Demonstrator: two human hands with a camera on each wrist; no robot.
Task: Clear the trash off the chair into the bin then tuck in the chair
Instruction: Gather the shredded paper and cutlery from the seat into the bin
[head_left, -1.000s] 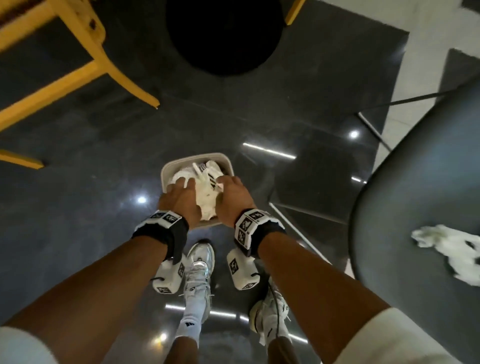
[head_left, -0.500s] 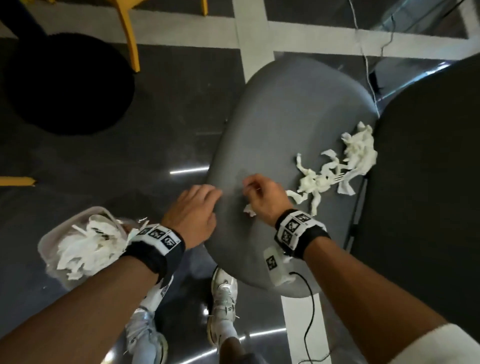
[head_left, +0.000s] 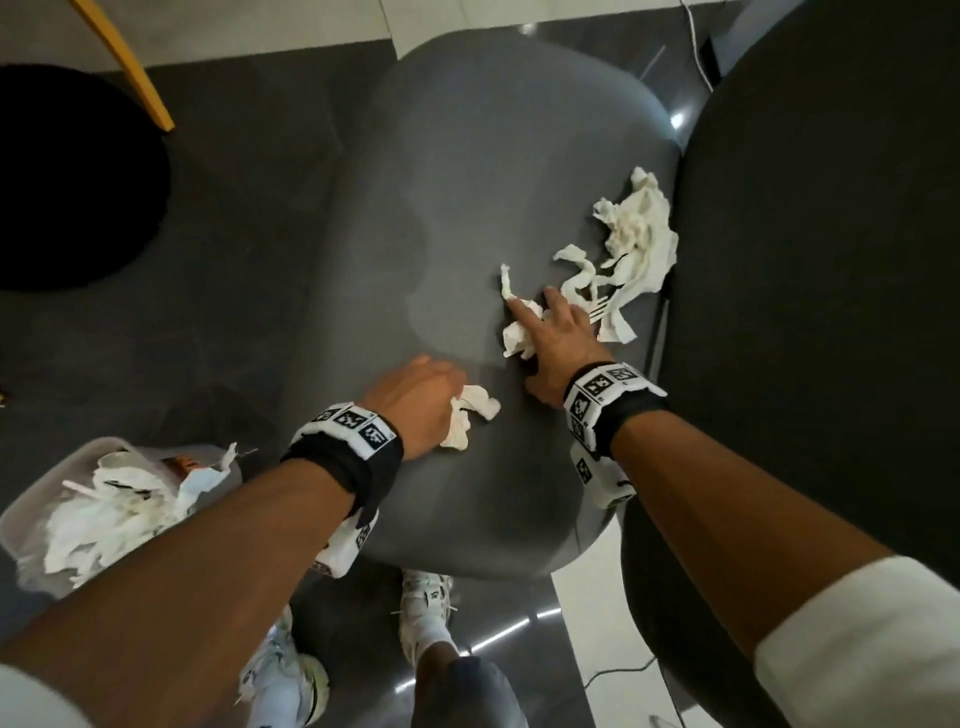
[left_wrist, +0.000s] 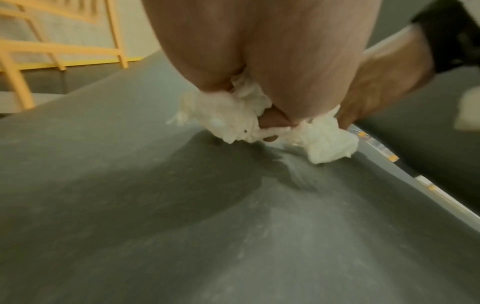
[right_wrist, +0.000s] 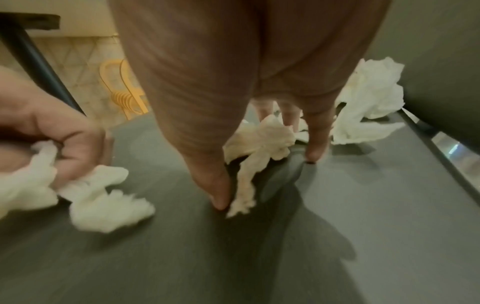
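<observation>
Dark glossy floor (head_left: 249, 218), pale strips crossing it. Grey chair (head_left: 467, 208): seat faces up, bearing white crumpled paper. Left hand (head_left: 415, 400): fingers curled round a small paper wad (head_left: 470, 413) on the seat's near part. Right hand (head_left: 558, 338): fingers spread, pressing down on a second crumpled piece (head_left: 519, 332). Loose paper heap (head_left: 634, 244): lies beyond the right hand, at the seat's right edge. Bin (head_left: 31, 514): on the floor left of the chair, full of white paper. Yellow chair leg (head_left: 130, 67): upper left.
</observation>
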